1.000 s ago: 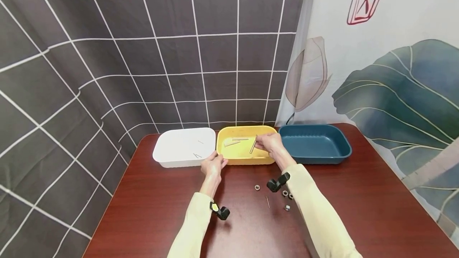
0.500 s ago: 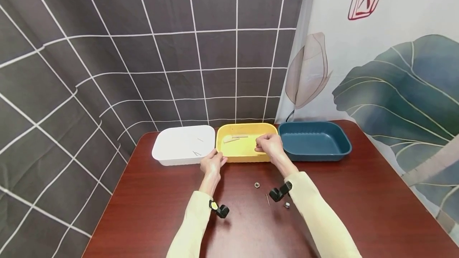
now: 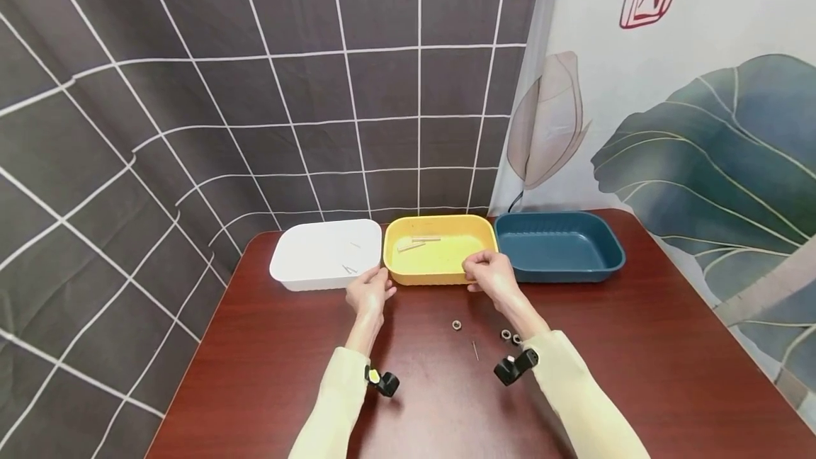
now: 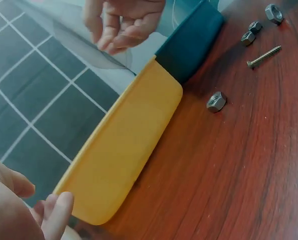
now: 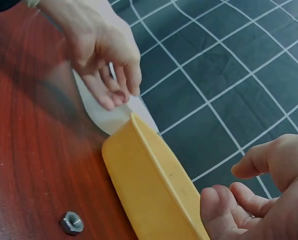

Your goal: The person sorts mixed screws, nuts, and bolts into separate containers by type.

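My right hand (image 3: 491, 275) is at the front right corner of the yellow tray (image 3: 440, 278), its fingers loosely curled. In the right wrist view its thumb and fingers (image 5: 216, 202) stand apart with nothing between them. My left hand (image 3: 367, 294) is at the tray's front left corner, beside the white tray (image 3: 319, 282). The left wrist view has its fingertips (image 4: 64, 200) right at the yellow rim. Thin, long metal pieces (image 3: 411, 246) lie in the yellow tray; the front wall hides part of its floor.
A blue tray (image 3: 561, 276) stands at the right. Small thin pieces (image 3: 350, 269) lie in the white tray. On the red-brown table (image 3: 433, 402) are a nut (image 3: 456, 325), a screw (image 4: 264, 57) and several more nuts (image 4: 248, 38). A tiled-pattern curtain (image 3: 382, 76) hangs behind.
My right hand held a long thin metal piece over the yellow tray, then let it go and drew back toward the front right corner. My left hand moved slightly left and down.
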Demonstrator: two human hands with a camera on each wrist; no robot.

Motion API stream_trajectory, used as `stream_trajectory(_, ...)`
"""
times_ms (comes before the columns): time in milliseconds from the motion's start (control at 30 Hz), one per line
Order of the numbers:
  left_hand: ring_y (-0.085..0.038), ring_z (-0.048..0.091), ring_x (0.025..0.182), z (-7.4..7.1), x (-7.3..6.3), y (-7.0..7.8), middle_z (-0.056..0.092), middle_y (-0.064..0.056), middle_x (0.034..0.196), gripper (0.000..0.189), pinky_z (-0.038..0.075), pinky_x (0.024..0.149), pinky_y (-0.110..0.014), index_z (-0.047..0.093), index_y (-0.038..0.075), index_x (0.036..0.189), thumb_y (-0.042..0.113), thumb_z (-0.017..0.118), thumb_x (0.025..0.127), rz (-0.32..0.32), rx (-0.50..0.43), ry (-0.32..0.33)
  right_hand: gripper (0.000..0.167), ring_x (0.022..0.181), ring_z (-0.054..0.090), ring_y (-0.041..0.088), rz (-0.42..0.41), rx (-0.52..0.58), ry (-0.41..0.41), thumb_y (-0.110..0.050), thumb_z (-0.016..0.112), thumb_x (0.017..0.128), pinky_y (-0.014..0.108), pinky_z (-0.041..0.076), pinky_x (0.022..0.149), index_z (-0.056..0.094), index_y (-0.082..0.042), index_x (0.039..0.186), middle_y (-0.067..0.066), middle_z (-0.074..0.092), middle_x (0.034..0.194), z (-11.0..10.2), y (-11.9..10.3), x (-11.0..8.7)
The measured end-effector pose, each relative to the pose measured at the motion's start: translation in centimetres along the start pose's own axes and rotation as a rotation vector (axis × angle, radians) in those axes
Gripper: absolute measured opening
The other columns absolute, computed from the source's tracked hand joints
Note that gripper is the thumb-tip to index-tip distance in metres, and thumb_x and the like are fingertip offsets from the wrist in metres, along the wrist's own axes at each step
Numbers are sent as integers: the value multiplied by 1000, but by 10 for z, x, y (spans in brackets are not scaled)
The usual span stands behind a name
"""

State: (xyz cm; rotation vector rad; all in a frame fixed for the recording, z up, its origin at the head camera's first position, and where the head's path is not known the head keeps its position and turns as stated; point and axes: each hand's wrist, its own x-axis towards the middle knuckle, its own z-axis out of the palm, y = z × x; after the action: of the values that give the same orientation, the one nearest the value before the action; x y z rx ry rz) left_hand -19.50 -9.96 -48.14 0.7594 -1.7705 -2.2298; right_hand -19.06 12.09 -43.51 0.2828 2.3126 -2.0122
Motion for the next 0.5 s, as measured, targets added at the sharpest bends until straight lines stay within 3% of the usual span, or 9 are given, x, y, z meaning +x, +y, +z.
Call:
stream_trajectory(233,-36,71,93,-29,-1,14,64,-32,113,40,63,71,-29,60,-12,129,-1,67,91,5,-56,3,14,67,58,15,-4,-45,-7,0,58,86,22,58,54,61,7,98,7,60,74,-1,5,-10)
stream_trajectory(500,-21,72,79,-65,4,22,63,-30,111,44,63,72,-30,56,-12,133,-5,62,91,18,-85,49,12,64,57,14,2,-79,-3,-1,60,86,22,54,52,62,6,96,6,60,72,0,13,-18)
